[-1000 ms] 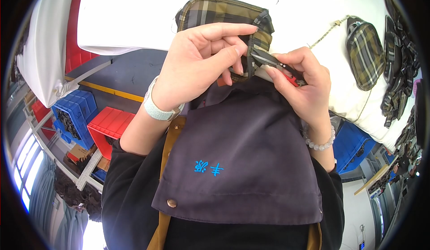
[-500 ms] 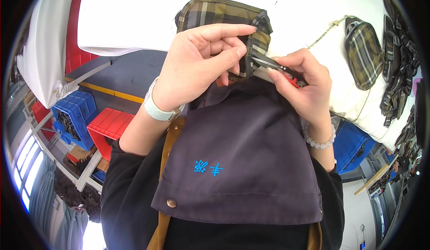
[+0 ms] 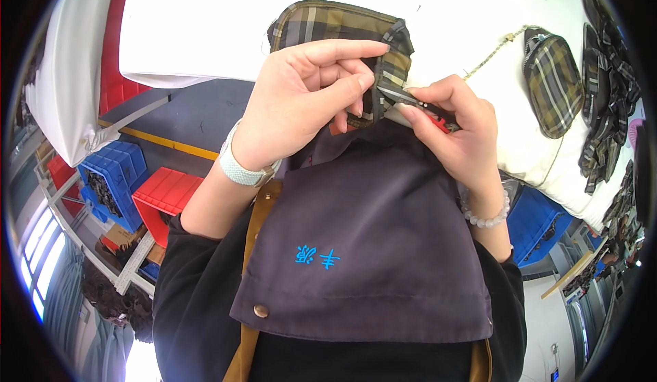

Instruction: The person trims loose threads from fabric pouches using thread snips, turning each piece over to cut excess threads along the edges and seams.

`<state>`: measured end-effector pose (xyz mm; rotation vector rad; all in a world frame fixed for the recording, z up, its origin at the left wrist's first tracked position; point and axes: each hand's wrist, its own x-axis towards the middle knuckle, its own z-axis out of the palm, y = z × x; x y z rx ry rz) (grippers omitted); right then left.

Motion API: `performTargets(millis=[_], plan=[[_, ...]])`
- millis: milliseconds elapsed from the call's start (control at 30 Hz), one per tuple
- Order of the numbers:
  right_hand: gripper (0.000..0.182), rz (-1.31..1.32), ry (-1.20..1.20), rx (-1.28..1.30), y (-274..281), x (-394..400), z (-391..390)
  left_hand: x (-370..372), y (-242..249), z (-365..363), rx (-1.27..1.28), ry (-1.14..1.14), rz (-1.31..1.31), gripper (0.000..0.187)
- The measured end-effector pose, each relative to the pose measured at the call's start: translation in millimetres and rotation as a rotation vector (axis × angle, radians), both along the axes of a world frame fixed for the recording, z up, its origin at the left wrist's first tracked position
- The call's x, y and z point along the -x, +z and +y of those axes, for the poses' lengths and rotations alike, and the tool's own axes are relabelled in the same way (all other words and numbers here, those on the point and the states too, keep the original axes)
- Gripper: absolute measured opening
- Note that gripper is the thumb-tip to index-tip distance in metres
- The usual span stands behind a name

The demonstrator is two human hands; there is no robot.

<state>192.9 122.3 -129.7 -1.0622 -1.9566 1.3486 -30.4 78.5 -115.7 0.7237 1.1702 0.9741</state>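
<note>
A plaid pouch (image 3: pixel 335 20) in olive, black and grey, with dark edge binding, lies on the white tabletop in front of me. My left hand (image 3: pixel 311 91) is over it, index finger stretched to the binding, thumb and a curled finger pressed together. What they pinch is too small to make out. My right hand (image 3: pixel 462 122) grips thread snips (image 3: pixel 431 108) with dark blades and a red part. The blade tips touch or nearly touch the pouch's bound edge, just right of my left thumb.
On the right lies another plaid pouch (image 3: pixel 556 84) with a zip and a chain (image 3: pixel 494 57). A pile of plaid pieces (image 3: pixel 606 101) is beyond it. Blue (image 3: pixel 120 176) and red bins (image 3: pixel 168 194) stand low left; another blue bin (image 3: pixel 537 224) sits below right.
My right hand and the snips have shifted slightly left, bringing the blades further in over the pouch's edge. The left hand keeps nearly the same pose.
</note>
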Motion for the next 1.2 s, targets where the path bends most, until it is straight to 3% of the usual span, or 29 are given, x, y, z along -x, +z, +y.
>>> performTargets(millis=[533,633,700,1000,1200], plan=[[0.018,-0.116,0.007,-0.129,1.7,3.6,-4.5,-3.0,2.6,-0.2,0.015,0.013,0.032,0.035],[0.019,-0.055,-0.014,-0.121,-1.1,1.9,-5.2,-4.5,0.9,-0.1,0.024,0.030,0.052,0.033],[0.023,0.015,-0.085,0.069,3.1,2.2,-5.5,-4.4,1.8,0.1,0.022,0.022,0.049,0.032],[0.023,0.154,-0.149,0.096,-1.8,0.7,-3.7,-4.7,4.3,0.7,0.039,-0.024,0.068,0.036],[0.023,0.041,-0.068,0.070,0.5,-0.9,-5.5,-1.3,1.4,0.9,0.028,-0.006,0.005,0.036]])
